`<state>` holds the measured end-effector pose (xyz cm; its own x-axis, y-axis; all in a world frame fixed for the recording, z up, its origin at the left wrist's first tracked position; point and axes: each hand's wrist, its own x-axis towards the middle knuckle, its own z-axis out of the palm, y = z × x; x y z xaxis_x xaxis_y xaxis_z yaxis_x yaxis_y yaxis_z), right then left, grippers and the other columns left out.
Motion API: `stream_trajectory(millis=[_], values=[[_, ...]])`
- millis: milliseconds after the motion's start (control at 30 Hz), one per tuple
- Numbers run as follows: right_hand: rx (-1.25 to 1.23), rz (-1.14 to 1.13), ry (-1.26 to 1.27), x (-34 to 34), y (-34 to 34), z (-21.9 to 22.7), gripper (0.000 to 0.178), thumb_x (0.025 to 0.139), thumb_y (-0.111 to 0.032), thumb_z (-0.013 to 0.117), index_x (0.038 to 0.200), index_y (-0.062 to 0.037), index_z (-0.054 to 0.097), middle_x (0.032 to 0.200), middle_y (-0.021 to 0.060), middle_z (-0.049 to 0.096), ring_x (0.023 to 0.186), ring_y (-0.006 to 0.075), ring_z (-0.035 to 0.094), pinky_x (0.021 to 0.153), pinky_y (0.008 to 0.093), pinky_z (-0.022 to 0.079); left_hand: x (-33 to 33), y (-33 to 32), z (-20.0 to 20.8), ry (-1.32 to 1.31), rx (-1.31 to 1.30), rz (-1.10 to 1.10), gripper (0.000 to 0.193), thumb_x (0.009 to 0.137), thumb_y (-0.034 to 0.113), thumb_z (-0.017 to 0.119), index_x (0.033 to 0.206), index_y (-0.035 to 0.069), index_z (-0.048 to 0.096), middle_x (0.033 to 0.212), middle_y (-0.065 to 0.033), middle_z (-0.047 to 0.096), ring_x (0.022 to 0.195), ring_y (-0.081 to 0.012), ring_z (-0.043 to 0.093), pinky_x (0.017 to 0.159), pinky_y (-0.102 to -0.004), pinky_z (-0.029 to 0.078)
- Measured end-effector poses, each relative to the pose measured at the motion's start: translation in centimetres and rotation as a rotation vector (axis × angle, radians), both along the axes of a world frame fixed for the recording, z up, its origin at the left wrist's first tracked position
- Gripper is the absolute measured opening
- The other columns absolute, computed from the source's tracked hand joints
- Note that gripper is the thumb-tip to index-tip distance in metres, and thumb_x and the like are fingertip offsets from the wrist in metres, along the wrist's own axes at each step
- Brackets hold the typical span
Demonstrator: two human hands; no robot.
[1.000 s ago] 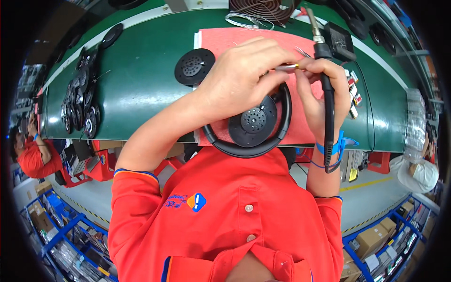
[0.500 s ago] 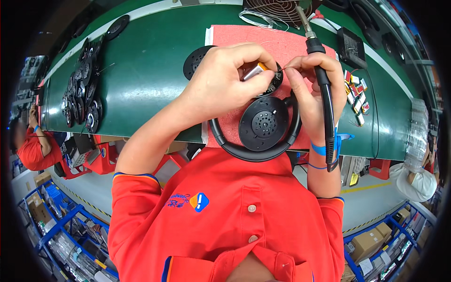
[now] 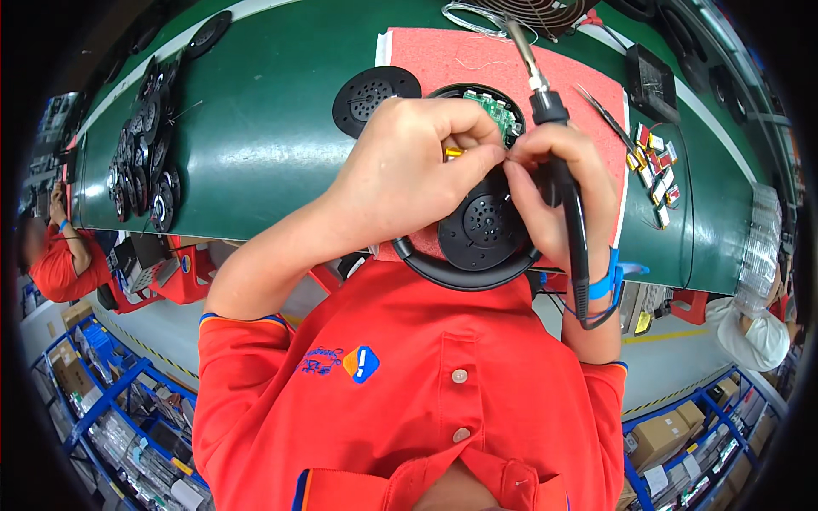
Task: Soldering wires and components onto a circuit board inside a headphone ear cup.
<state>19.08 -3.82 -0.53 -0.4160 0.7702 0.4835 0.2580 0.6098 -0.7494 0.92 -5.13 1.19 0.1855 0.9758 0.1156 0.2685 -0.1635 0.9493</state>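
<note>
A pair of black headphones lies on the pink foam mat [image 3: 426,49], its headband [image 3: 464,278] curving toward me. The near ear cup [image 3: 483,223] has a round perforated plate; in the far one a green circuit board [image 3: 492,109] is exposed. My left hand [image 3: 413,153] is closed on a small battery [image 3: 454,153], mostly hidden, with only its yellow end visible. My right hand [image 3: 571,166] holds a soldering iron [image 3: 578,230] against the palm, tip pointing away. Its thumb and forefinger pinch close to my left fingertips; any wire there is too small to make out.
A loose black perforated disc [image 3: 375,95] lies left of the headphones. Piled discs [image 3: 141,153] are further left. Tweezers [image 3: 603,112], small batteries [image 3: 656,175] and a black box [image 3: 651,83] are at the right. A fan grille [image 3: 545,13] stands at the back.
Both hands have come nearer to me, uncovering the circuit board and the loose disc. The battery is now more hidden by my left fingers. The soldering iron has shifted left.
</note>
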Motion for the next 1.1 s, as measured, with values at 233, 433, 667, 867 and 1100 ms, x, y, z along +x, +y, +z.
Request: stream_trajectory(millis=[233,433,667,867,1100], values=[[0.219,-0.071,-0.163,2.5,-0.2,1.0,0.032,0.07,0.015,0.064,0.097,0.0,0.057,0.086,0.012,0.066,0.08,0.0231,0.062,0.075,0.0301,0.048,-0.7,1.3,-0.7,0.313,0.209,0.028,0.005,0.068,0.006,0.063,0.069,0.001,0.064,0.064,-0.0106,0.062,0.069,-0.0269,0.058,0.07,-0.0354,0.047],[0.216,-0.071,-0.016,3.7,-0.6,1.8,0.035,0.095,-0.027,0.052,0.109,0.0049,0.056,0.073,0.0131,0.064,0.063,0.0169,0.056,0.063,0.0276,0.044,-1.0,1.9,-1.2,0.486,0.462,0.053,0.006,0.067,0.006,0.062,0.064,0.001,0.065,0.096,-0.0065,0.064,0.1,-0.027,0.05,0.085,-0.0381,0.039],[0.33,-0.073,0.142,3.9,-0.7,2.3,0.06,0.088,-0.055,0.049,0.079,0.0014,0.067,0.054,0.0027,0.047,0.048,0.0146,0.041,0.046,0.0284,0.029,-1.5,2.1,-1.9,0.506,0.422,0.019,0.005,0.068,0.006,0.067,0.07,0.002,0.064,0.112,-0.0049,0.061,0.114,-0.0286,0.044,0.101,-0.0378,0.031],[0.291,0.048,0.105,2.6,-0.1,2.5,0.045,0.093,-0.037,0.05,0.072,-0.0001,0.064,0.051,0.0024,0.047,0.044,0.015,0.04,0.044,0.0287,0.029,-2.0,2.3,-2.2,0.454,0.361,0.002,0.006,0.069,0.008,0.068,0.071,0.003,0.065,0.112,-0.0052,0.061,0.113,-0.0268,0.045,0.102,-0.0378,0.028],[0.286,0.077,0.08,1.7,0.4,2.2,0.029,0.089,-0.022,0.054,0.071,-0.002,0.064,0.054,0.0043,0.056,0.045,0.0163,0.046,0.044,0.0278,0.035,-2.1,2.2,-2.5,0.444,0.377,0.004,0.006,0.069,0.009,0.068,0.071,0.004,0.065,0.111,-0.0047,0.061,0.113,-0.0264,0.045,0.102,-0.038,0.028]])
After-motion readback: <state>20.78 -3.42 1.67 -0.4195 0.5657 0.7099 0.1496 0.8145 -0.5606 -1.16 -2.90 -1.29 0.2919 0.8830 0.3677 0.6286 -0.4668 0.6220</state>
